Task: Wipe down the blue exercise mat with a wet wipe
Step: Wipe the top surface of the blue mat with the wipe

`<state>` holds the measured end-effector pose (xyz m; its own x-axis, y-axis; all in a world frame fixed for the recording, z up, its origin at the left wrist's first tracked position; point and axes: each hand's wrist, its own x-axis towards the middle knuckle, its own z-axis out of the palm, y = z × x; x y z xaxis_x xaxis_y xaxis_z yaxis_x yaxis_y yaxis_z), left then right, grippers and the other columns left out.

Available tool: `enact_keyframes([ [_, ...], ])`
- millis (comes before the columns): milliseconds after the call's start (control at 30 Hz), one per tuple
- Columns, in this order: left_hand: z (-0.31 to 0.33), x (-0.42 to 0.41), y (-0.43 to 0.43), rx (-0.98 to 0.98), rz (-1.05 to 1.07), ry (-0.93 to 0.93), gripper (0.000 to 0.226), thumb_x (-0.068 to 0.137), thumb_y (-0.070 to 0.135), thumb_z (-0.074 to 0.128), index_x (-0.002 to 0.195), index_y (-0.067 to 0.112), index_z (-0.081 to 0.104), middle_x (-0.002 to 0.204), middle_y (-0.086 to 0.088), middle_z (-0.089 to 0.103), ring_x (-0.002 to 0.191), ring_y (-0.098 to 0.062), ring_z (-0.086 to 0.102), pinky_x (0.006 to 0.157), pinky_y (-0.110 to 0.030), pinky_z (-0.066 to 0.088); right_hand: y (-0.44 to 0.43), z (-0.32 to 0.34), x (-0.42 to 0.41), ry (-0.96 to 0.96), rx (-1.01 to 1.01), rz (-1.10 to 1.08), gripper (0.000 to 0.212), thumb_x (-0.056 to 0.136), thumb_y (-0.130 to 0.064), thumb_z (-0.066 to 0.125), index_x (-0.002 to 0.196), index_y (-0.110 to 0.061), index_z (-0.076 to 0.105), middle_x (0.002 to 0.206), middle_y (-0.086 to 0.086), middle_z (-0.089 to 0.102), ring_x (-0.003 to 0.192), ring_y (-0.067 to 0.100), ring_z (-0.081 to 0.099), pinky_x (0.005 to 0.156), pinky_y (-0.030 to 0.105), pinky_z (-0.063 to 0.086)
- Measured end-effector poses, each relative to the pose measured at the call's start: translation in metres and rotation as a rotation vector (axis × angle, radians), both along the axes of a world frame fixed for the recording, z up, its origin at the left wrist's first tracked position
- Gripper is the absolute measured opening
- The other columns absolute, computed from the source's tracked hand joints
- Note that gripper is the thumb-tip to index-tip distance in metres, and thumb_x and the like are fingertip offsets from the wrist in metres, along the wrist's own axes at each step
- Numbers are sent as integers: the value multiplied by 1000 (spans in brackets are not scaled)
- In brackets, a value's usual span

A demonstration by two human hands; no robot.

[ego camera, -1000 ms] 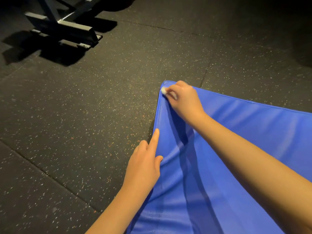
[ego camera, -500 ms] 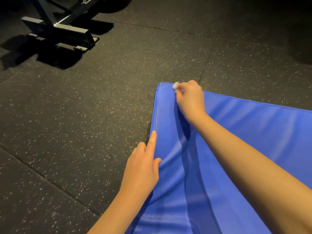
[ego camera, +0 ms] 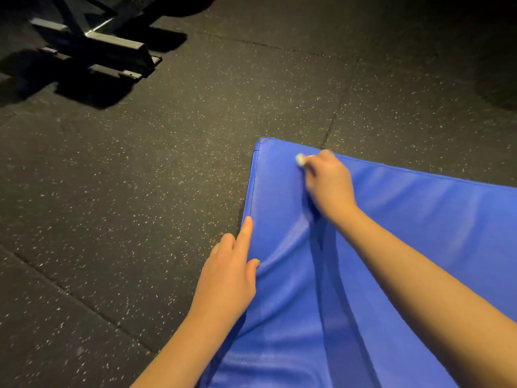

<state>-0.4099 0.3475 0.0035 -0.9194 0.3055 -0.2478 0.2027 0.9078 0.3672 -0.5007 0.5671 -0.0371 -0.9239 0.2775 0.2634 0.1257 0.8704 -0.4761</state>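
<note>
head view: blue exercise mat (ego camera: 391, 247) lies on the speckled rubber floor (ego camera: 140, 191), filling the lower right of frame, with its far-left corner pointing up-frame. a metal frame (ego camera: 112, 49) of gym equipment sits well apart at top left.

right hand (ego camera: 328, 186) is on the mat's top face near the far edge, just inside that corner. its fingers are curled and clamped on a small wadded wet wipe (ego camera: 300, 159), which pokes out white at the fingertips and touches the mat.

left hand (ego camera: 228, 278) is on the mat's left edge, nearer the body. index finger lies straight along the edge and the thumb presses on top, making a crease in the cover. it holds nothing and looks like a brace rather than a grip. the other fingers sit on the side wall, partly hidden.

hands are apart, both touching the mat.

step, as a judgement: mid-wipe on the far corner zone. most of the visible surface shows no clear wet trail, so progress can't be read.

next move likely calls for steady downward pressure on the wipe and strokes across the far edge. the wad is small, so overlapping passes are needed. left hand should hold the cover taut so it doesn't bunch.
</note>
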Motion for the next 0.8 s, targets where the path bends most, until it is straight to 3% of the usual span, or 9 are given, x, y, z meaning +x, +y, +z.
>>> enact_keyframes([
  [100,0,-1,2,-10,-8,7,73,100,32,43,152,30,-9,99,6,30,89,-14,35,73,-23,31,41,-8,-8,-117,-91,-429,29,100,-19,43,98,-2,66,104,20,58,92,39,53,65,34,29],
  [133,0,1,1,-9,-8,10,73,100,32,43,152,29,-9,100,6,30,90,-14,36,74,-23,32,34,-5,-7,-104,-104,-406,27,99,-17,43,99,-3,66,103,20,58,90,38,53,65,33,27],
  [267,-2,0,-3,8,0,0,73,100,32,43,152,29,-7,100,6,31,92,-14,38,74,-22,31,4,-5,7,7,-38,73,16,95,-16,53,98,-12,69,86,11,54,83,32,53,64,31,28],
  [400,-3,-1,-1,-13,-10,16,74,100,32,43,152,30,-9,99,6,30,88,-13,34,72,-21,28,55,-13,5,-99,-131,-422,26,100,-16,44,103,-1,65,109,22,53,92,40,54,69,35,29],
  [433,-4,-1,-1,-16,-9,14,74,100,32,44,152,29,-8,99,5,30,88,-13,34,72,-21,28,51,-16,8,-106,-135,-456,27,100,-15,42,107,-3,65,112,22,52,95,39,53,70,35,29],
  [567,-11,-5,-3,-7,8,-5,73,99,30,46,153,28,-3,99,4,31,87,-14,35,71,-24,29,3,-25,34,3,-60,84,15,94,-11,56,99,-8,69,89,16,56,81,30,54,65,33,39],
  [600,-12,-7,-2,-21,8,-4,73,100,31,45,153,28,-4,99,5,31,86,-14,35,71,-23,29,8,-25,35,2,-27,122,16,95,-15,57,95,-6,69,85,16,56,77,32,55,63,34,42],
  [733,-14,-9,0,-60,-3,14,73,100,32,44,153,28,-7,98,4,30,85,-14,35,70,-23,29,47,-29,20,-166,-77,-377,30,101,-22,44,96,-2,65,100,20,57,89,38,55,65,34,32],
  [800,-16,-10,0,-56,-1,4,74,100,32,45,153,28,-7,99,4,31,85,-15,36,70,-24,30,22,-27,28,-117,-98,-276,19,97,-13,51,93,-4,67,94,20,58,85,38,56,63,33,30],
])
